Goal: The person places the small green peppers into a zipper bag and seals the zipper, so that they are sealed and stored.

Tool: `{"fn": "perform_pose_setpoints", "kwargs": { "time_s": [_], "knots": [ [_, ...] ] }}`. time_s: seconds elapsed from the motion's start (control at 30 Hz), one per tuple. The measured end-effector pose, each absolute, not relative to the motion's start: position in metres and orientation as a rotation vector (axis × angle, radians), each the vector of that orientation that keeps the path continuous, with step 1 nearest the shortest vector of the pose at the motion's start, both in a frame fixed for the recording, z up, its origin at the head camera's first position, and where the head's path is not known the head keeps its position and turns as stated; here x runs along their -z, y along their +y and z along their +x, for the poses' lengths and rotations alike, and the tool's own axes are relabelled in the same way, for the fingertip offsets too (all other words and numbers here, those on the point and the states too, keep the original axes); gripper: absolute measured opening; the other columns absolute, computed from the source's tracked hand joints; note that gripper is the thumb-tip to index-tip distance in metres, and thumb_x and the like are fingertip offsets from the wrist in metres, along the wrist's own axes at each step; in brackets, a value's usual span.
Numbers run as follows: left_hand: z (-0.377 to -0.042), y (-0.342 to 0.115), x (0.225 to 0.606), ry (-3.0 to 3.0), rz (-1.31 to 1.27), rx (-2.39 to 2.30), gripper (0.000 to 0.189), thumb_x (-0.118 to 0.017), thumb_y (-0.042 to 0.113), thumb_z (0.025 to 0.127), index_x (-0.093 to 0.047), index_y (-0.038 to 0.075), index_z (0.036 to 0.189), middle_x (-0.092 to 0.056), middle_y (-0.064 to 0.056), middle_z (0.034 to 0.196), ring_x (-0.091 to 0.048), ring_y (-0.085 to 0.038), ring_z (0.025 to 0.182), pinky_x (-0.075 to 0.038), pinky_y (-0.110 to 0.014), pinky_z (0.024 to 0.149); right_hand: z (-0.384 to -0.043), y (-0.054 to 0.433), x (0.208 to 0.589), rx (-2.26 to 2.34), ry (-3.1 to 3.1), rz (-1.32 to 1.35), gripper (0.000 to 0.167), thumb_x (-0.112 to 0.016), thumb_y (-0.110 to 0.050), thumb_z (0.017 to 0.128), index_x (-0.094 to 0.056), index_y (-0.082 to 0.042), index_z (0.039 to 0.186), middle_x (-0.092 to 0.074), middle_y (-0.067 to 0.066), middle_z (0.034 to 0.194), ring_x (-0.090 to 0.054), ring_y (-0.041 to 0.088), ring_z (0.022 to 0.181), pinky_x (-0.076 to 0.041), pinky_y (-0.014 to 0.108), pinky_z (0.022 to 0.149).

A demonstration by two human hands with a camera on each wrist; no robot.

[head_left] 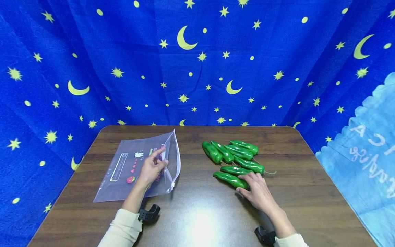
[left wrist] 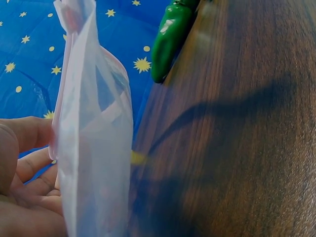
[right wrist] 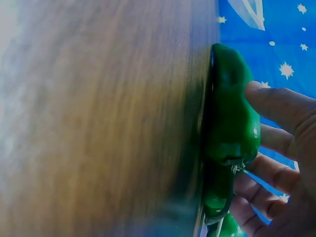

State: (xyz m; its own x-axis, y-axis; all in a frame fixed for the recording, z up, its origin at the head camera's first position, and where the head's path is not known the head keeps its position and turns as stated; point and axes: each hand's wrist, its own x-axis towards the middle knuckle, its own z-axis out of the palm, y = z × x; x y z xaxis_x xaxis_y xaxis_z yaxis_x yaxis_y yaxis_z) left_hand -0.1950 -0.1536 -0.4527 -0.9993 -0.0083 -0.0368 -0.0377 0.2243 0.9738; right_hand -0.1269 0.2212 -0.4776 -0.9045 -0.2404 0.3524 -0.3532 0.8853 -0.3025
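Observation:
A clear zip bag [head_left: 123, 164] with pink and white prints lies on the left of the table, its mouth facing right and gaping. My left hand [head_left: 151, 169] pinches the upper layer at the mouth; the left wrist view shows the thumb [left wrist: 34, 132] against the zip strip. Several glossy green peppers lie right of the middle. My right hand [head_left: 257, 190] holds the stem end of the nearest green pepper [head_left: 228, 178], thumb on the near side and fingers beyond. In the right wrist view the thumb tip touches this green pepper [right wrist: 229, 108], with its stem hanging below.
Just behind the held pepper lies another green pepper [head_left: 234, 170], close to the right fingers. More peppers [head_left: 213, 152] sit in a group farther back. The brown wooden table [head_left: 191, 199] ends at a blue star-patterned curtain [head_left: 197, 85], with a light blue cloth [head_left: 370, 137] hanging at right.

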Motion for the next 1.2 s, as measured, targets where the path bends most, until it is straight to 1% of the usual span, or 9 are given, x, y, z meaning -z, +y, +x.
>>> {"fn": "perform_pose_setpoints", "kwargs": {
  "time_s": [0.17, 0.4, 0.5, 0.7, 0.83, 0.93, 1.07, 1.2],
  "knots": [
    [-0.195, -0.153, 0.452, 2.444, -0.054, -1.944, 0.057, -0.061, 0.003, 0.087, -0.045, 0.016, 0.140, -0.048, 0.004, 0.064, -0.049, -0.011, 0.050, -0.036, -0.023, 0.035, -0.125, 0.224, 0.479, -0.544, -2.745, 0.434, 0.040, -0.081, -0.023, 0.070, -0.068, -0.010, 0.106, -0.064, 0.003, 0.099, -0.049, 0.018, 0.085, -0.038, 0.033, 0.072],
    [-0.195, -0.153, 0.452, 2.432, -0.061, -1.960, 0.057, -0.061, 0.003, 0.086, -0.046, 0.017, 0.140, -0.048, 0.004, 0.063, -0.046, -0.011, 0.047, -0.036, -0.024, 0.035, -0.123, 0.228, 0.480, -0.554, -2.738, 0.426, 0.039, -0.080, -0.022, 0.070, -0.069, -0.010, 0.105, -0.064, 0.004, 0.099, -0.051, 0.018, 0.085, -0.040, 0.033, 0.072],
    [-0.195, -0.153, 0.453, 2.417, -0.069, -1.974, 0.057, -0.061, 0.003, 0.086, -0.046, 0.017, 0.140, -0.048, 0.005, 0.062, -0.045, -0.011, 0.047, -0.036, -0.024, 0.035, -0.122, 0.229, 0.482, -0.563, -2.739, 0.425, 0.039, -0.080, -0.022, 0.071, -0.068, -0.010, 0.106, -0.065, 0.005, 0.100, -0.052, 0.020, 0.087, -0.042, 0.036, 0.074],
    [-0.195, -0.153, 0.454, 2.417, -0.062, -1.996, 0.058, -0.062, 0.002, 0.086, -0.045, 0.015, 0.140, -0.049, 0.007, 0.059, -0.050, -0.009, 0.050, -0.036, -0.023, 0.036, -0.119, 0.233, 0.485, -0.623, -2.741, 0.421, 0.041, -0.080, -0.019, 0.071, -0.067, -0.008, 0.108, -0.066, 0.009, 0.106, -0.057, 0.028, 0.097, -0.045, 0.045, 0.083],
    [-0.195, -0.154, 0.454, 2.412, -0.045, -2.006, 0.058, -0.061, 0.000, 0.085, -0.045, 0.012, 0.140, -0.049, 0.006, 0.059, -0.051, -0.008, 0.051, -0.036, -0.022, 0.038, -0.118, 0.234, 0.488, -0.653, -2.774, 0.403, 0.041, -0.079, -0.020, 0.073, -0.066, -0.009, 0.110, -0.066, 0.008, 0.107, -0.057, 0.028, 0.099, -0.045, 0.046, 0.084],
    [-0.195, -0.154, 0.454, 2.404, -0.044, -2.006, 0.057, -0.061, 0.000, 0.086, -0.045, 0.012, 0.140, -0.049, 0.005, 0.060, -0.050, -0.008, 0.051, -0.036, -0.022, 0.037, -0.118, 0.234, 0.488, -0.663, -2.791, 0.397, 0.040, -0.078, -0.020, 0.074, -0.066, -0.009, 0.110, -0.065, 0.006, 0.105, -0.057, 0.026, 0.098, -0.045, 0.045, 0.083],
    [-0.194, -0.154, 0.453, 2.396, -0.069, -1.994, 0.058, -0.061, 0.002, 0.086, -0.045, 0.015, 0.140, -0.048, 0.005, 0.060, -0.049, -0.009, 0.050, -0.035, -0.023, 0.035, -0.117, 0.235, 0.488, -0.673, -2.793, 0.392, 0.040, -0.078, -0.020, 0.075, -0.066, -0.009, 0.111, -0.065, 0.006, 0.105, -0.056, 0.025, 0.098, -0.046, 0.044, 0.083],
    [-0.194, -0.154, 0.453, 2.391, -0.084, -1.990, 0.059, -0.061, 0.002, 0.086, -0.045, 0.016, 0.140, -0.048, 0.006, 0.061, -0.050, -0.010, 0.050, -0.035, -0.023, 0.036, -0.117, 0.234, 0.486, -0.691, -2.792, 0.370, 0.040, -0.077, -0.021, 0.076, -0.065, -0.008, 0.112, -0.065, 0.009, 0.110, -0.056, 0.027, 0.103, -0.047, 0.047, 0.085]
  ]
}}
